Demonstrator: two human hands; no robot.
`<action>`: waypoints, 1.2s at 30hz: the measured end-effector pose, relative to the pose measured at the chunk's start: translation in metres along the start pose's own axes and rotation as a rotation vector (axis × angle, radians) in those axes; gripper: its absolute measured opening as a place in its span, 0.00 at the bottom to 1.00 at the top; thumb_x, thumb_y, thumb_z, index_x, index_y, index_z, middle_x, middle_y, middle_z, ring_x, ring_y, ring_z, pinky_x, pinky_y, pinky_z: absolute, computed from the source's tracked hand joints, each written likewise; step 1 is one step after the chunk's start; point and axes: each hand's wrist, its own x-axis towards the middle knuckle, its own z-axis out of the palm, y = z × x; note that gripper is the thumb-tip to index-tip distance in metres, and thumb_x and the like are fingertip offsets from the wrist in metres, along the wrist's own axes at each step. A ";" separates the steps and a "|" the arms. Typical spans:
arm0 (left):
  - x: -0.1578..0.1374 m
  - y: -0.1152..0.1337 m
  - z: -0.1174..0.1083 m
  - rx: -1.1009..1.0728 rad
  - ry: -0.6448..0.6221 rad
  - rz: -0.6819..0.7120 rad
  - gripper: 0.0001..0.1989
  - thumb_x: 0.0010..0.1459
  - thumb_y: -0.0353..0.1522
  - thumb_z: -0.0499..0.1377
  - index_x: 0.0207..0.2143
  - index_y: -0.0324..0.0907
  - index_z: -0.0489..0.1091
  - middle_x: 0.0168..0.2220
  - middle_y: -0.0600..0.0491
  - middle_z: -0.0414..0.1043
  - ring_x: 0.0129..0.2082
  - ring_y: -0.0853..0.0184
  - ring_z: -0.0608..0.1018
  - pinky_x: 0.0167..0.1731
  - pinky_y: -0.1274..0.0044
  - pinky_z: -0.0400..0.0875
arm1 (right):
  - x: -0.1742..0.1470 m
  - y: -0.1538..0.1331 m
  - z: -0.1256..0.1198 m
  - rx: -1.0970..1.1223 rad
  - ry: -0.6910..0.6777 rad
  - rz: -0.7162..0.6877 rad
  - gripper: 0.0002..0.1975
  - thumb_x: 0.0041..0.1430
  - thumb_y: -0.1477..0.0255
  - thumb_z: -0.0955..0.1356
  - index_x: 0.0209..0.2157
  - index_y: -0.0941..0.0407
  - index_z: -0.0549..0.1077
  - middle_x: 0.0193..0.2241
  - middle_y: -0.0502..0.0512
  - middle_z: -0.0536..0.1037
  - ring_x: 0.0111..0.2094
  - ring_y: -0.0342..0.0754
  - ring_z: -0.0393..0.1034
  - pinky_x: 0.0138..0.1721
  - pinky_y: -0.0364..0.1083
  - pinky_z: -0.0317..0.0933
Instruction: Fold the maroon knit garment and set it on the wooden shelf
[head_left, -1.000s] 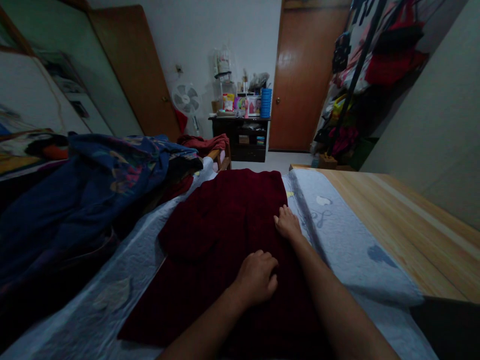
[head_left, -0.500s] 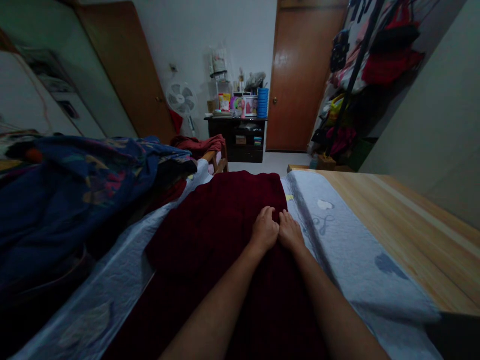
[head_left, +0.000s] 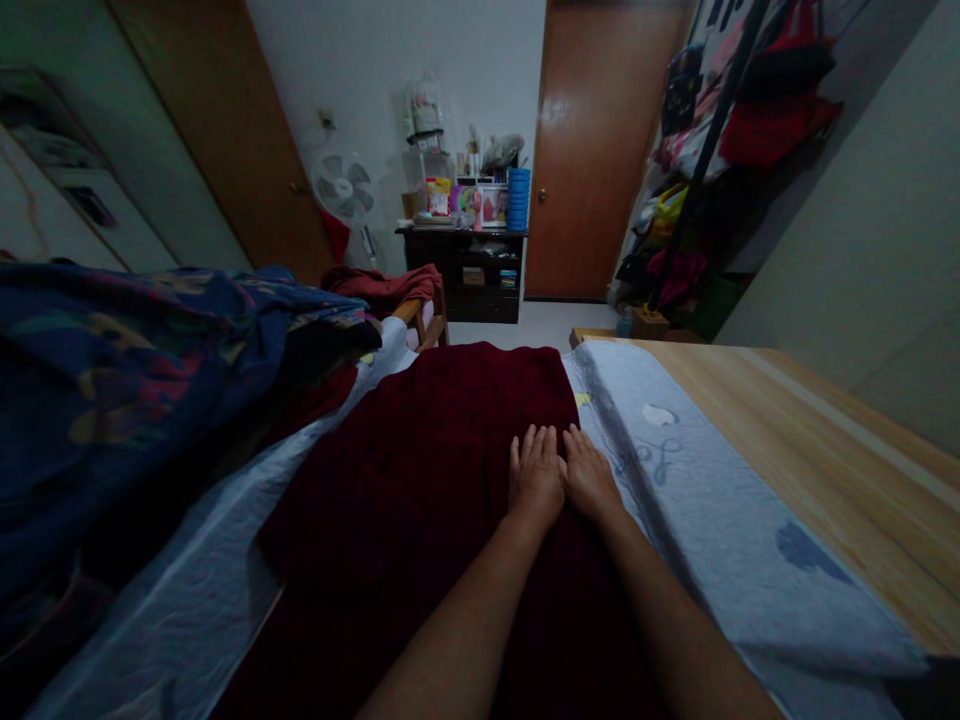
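A dark red garment (head_left: 420,450) lies spread over the bed, with one part reaching out to the left like a sleeve. My left hand (head_left: 537,478) rests flat on it near its right edge, fingers stretched out. Right beside it, my right hand (head_left: 591,474) lies on that same edge, its fingers extended too. The two hands touch at the thumbs. Under the garment is a light blue quilted sheet (head_left: 690,500) with printed shapes.
A heap of clothes with a blue flowered cloth (head_left: 150,370) lies along the left. Bare wooden boards (head_left: 825,430) run down the right side. A dark cabinet (head_left: 461,275), a fan (head_left: 343,188) and a door (head_left: 604,150) stand at the back. Bags (head_left: 772,130) hang at the right.
Both hands have come slightly nearer to me along the garment's right edge. The left hand's fingers, curled before, are now laid flatter. The camera view has shifted a little to the right.
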 end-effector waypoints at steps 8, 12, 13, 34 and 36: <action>0.016 -0.018 -0.007 -0.006 -0.051 0.018 0.25 0.61 0.27 0.46 0.62 0.41 0.57 0.60 0.47 0.63 0.61 0.61 0.60 0.57 0.64 0.59 | 0.007 0.006 0.009 0.021 -0.004 0.000 0.30 0.65 0.64 0.55 0.64 0.63 0.53 0.67 0.61 0.47 0.67 0.53 0.42 0.63 0.52 0.41; 0.019 -0.025 -0.005 0.061 -0.050 0.023 0.26 0.62 0.28 0.46 0.63 0.42 0.55 0.64 0.49 0.58 0.65 0.61 0.53 0.62 0.58 0.48 | 0.017 0.010 0.012 0.038 0.002 -0.008 0.30 0.64 0.65 0.56 0.64 0.64 0.53 0.67 0.62 0.49 0.67 0.54 0.42 0.63 0.53 0.43; 0.019 -0.025 -0.003 0.075 -0.052 0.028 0.26 0.62 0.28 0.45 0.63 0.42 0.54 0.65 0.50 0.56 0.66 0.62 0.51 0.63 0.57 0.44 | 0.020 0.010 0.013 0.045 0.000 -0.009 0.30 0.64 0.65 0.56 0.64 0.64 0.53 0.66 0.62 0.50 0.67 0.54 0.42 0.63 0.53 0.43; 0.022 -0.023 0.004 0.014 0.038 -0.146 0.37 0.52 0.23 0.50 0.65 0.36 0.48 0.68 0.44 0.43 0.68 0.59 0.45 0.64 0.61 0.44 | 0.133 0.003 -0.020 0.286 0.036 0.169 0.14 0.54 0.76 0.63 0.39 0.63 0.77 0.37 0.65 0.79 0.44 0.55 0.73 0.46 0.46 0.62; 0.023 -0.024 0.002 -0.014 0.014 -0.167 0.35 0.53 0.22 0.49 0.65 0.37 0.49 0.68 0.45 0.45 0.68 0.60 0.47 0.64 0.62 0.46 | 0.140 -0.006 -0.015 0.304 0.100 0.177 0.17 0.55 0.77 0.61 0.43 0.64 0.75 0.41 0.66 0.79 0.46 0.54 0.72 0.47 0.46 0.61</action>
